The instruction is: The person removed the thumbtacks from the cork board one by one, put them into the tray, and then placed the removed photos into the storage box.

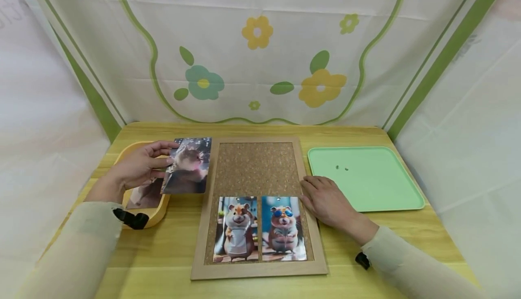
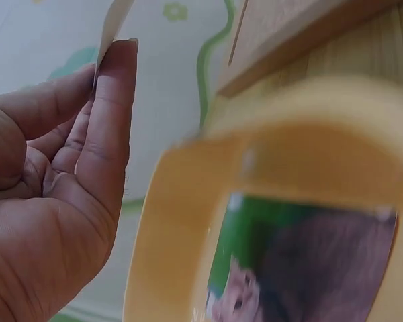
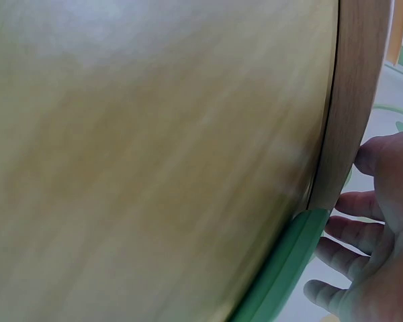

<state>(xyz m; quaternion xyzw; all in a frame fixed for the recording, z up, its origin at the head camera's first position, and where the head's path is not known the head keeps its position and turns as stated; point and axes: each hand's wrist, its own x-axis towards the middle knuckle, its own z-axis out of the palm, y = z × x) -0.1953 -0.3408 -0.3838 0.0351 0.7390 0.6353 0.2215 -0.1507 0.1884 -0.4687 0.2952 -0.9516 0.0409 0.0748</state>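
"Two photos [image 1: 237,229] lie on the near half of the board [image 1: 256,168], each with one small pin [image 1: 238,198] at its top edge. What could go wrong there?"

"With one pin apiece, either could swivel if something snagged it. The right hand [image 1: 327,199] is the likelier cause: it rests, fingers relaxed, on the board's right edge, its thumb just beside a photo's top corner."

"And the left hand [image 1: 142,165]?"

"It pinches a third photo [image 1: 187,168] by one edge, left of the board. Held that way, the sheet could bend, or slip if the fingertips loosened."

"Onto the board?"

"More likely beside it, onto the surface [image 1: 175,253] or into the yellow tray [image 1: 162,212], where another photo [image 1: 146,195] lies."

"Anything right of the board?"

"A green tray [image 1: 374,177] with two small bits [image 1: 346,169] on it, probably pins. A bump from the right arm could scatter them. Should that hand lift off, the board might slide under a push; nothing else visible braces it."
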